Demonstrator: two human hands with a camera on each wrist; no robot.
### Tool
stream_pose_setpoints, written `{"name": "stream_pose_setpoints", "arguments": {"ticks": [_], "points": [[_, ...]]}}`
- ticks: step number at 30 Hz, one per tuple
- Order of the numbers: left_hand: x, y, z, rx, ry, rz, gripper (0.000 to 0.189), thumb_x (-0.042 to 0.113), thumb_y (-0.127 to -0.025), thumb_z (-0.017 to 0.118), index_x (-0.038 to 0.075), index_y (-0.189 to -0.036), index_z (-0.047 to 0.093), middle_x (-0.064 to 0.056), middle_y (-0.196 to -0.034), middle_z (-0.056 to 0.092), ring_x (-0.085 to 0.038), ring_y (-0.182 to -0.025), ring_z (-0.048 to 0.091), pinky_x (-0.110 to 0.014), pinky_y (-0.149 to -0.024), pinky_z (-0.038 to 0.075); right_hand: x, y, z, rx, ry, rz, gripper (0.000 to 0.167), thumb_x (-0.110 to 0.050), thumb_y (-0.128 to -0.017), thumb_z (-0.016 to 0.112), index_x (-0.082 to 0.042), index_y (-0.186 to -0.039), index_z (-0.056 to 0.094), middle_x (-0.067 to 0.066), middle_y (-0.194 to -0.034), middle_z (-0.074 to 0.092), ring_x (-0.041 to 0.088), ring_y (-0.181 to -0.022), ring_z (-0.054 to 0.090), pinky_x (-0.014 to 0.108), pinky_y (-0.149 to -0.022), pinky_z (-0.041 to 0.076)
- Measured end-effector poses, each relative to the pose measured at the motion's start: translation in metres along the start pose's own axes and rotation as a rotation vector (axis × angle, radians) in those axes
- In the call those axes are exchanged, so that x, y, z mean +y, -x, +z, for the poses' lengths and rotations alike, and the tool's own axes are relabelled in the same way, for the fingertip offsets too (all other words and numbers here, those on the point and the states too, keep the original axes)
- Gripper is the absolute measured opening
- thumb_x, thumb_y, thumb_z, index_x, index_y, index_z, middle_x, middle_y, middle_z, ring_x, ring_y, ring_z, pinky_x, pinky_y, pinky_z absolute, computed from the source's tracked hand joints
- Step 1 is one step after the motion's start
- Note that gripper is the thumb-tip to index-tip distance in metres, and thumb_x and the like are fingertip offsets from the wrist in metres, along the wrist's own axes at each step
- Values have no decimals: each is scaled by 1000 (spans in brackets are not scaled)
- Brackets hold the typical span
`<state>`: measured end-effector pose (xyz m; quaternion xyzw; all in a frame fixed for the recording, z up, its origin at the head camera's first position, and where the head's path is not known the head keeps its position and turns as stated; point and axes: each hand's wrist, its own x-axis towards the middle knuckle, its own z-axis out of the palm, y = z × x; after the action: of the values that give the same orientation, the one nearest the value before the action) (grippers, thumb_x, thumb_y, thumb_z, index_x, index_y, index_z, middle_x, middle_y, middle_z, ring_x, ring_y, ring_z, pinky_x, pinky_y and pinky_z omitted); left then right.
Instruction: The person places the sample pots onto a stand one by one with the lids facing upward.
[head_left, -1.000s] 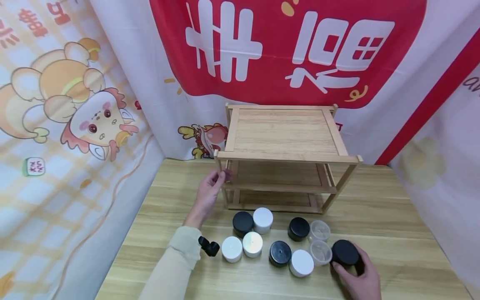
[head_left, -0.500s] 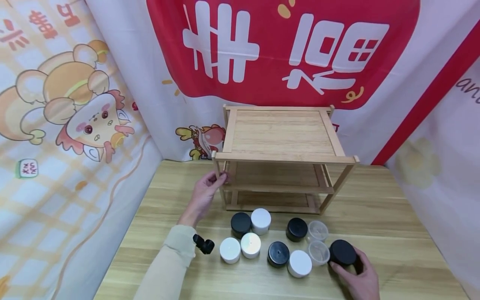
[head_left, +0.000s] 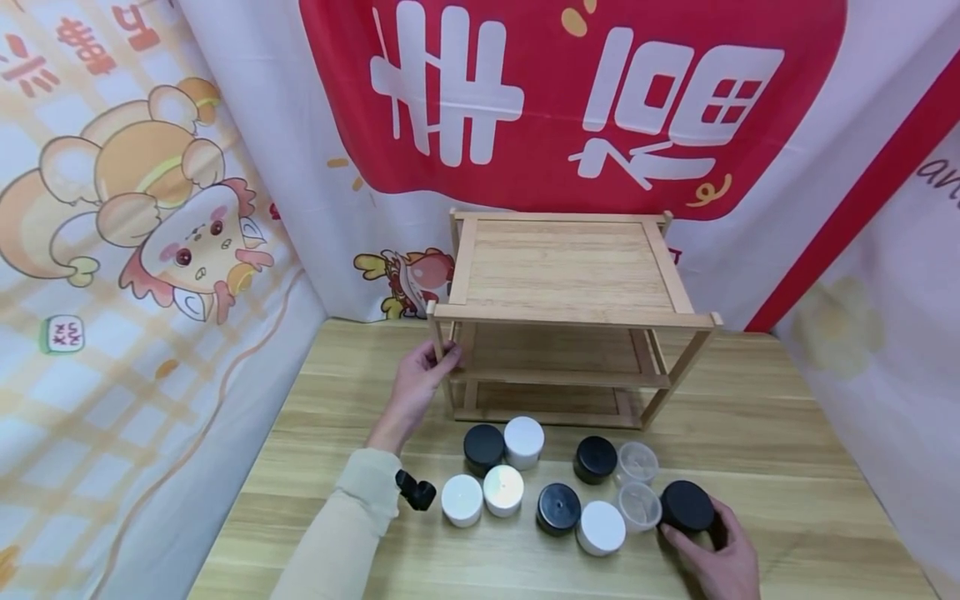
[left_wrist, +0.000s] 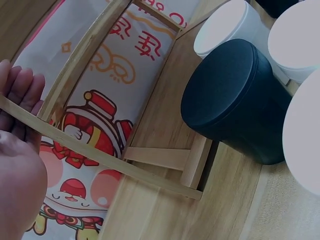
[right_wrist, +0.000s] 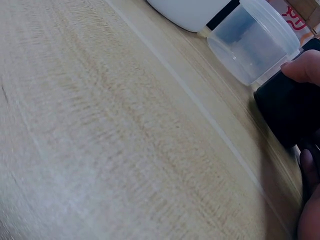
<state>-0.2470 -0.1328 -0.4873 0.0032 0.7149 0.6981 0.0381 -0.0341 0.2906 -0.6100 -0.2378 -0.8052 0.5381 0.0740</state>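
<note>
My left hand (head_left: 416,383) grips the front left post of a light wooden three-tier rack (head_left: 570,267). In the left wrist view its fingers (left_wrist: 25,87) pass behind the post (left_wrist: 95,147). At the lower right, my right hand (head_left: 720,554) holds a black lidded jar (head_left: 687,506) from its right side. The right wrist view catches its thumb (right_wrist: 305,67) over that jar's edge, with a clear plastic jar (right_wrist: 252,42) close beside. Another clear jar (head_left: 637,462) stands just behind. A black jar (left_wrist: 235,100) in front of the rack is nearest my left wrist.
Several jars stand in front of the rack: white ones (head_left: 462,500) and black ones (head_left: 558,508), set close together in two loose groups. A printed cloth (head_left: 570,100) hangs behind the rack, and more cloth (head_left: 150,250) borders the left. Underneath is a wood-grain tabletop (head_left: 810,500).
My left thumb has slid slightly inward past the rack's post as the hand settles there. The right hand and its black jar stay in place; the head view shifts slightly.
</note>
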Motion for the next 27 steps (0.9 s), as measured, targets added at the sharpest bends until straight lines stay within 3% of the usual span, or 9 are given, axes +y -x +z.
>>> {"name": "stream_pose_setpoints", "arguments": {"ticks": [6, 12, 21, 27], "points": [[-2, -1, 0, 1, 15, 14, 29, 26, -105, 71, 7, -127, 70, -14, -119, 78, -23, -111, 74, -46, -114, 52, -2, 1, -1, -1, -9, 8, 83, -14, -76, 99, -2, -146, 56, -45, -107, 52, -26, -105, 47, -2, -92, 36], [-3, -1, -4, -11, 65, -1, 30, 21, -102, 75, 8, -129, 71, -11, -125, 77, -20, -114, 73, -46, -117, 49, -9, -2, -6, -18, 15, 20, 84, -18, -78, 99, -5, -149, 55, -45, -106, 52, -26, -100, 50, -1, -89, 41], [0, 4, -6, -29, 262, 79, 25, -4, -95, 61, 0, -117, 71, -25, -130, 72, -19, -114, 71, -46, -125, 36, -40, -8, -16, 2, 58, -66, 79, -18, -79, 99, -8, -146, 60, -38, -112, 57, -18, -99, 57, 4, -86, 49], [3, 4, -3, -2, 307, 74, 25, -9, -92, 60, 7, -104, 75, -12, -116, 79, -19, -108, 72, -45, -126, 35, -65, -10, -21, -24, 68, -108, 76, -17, -80, 98, -8, -146, 60, -35, -116, 58, -17, -104, 57, 6, -86, 52]]}}
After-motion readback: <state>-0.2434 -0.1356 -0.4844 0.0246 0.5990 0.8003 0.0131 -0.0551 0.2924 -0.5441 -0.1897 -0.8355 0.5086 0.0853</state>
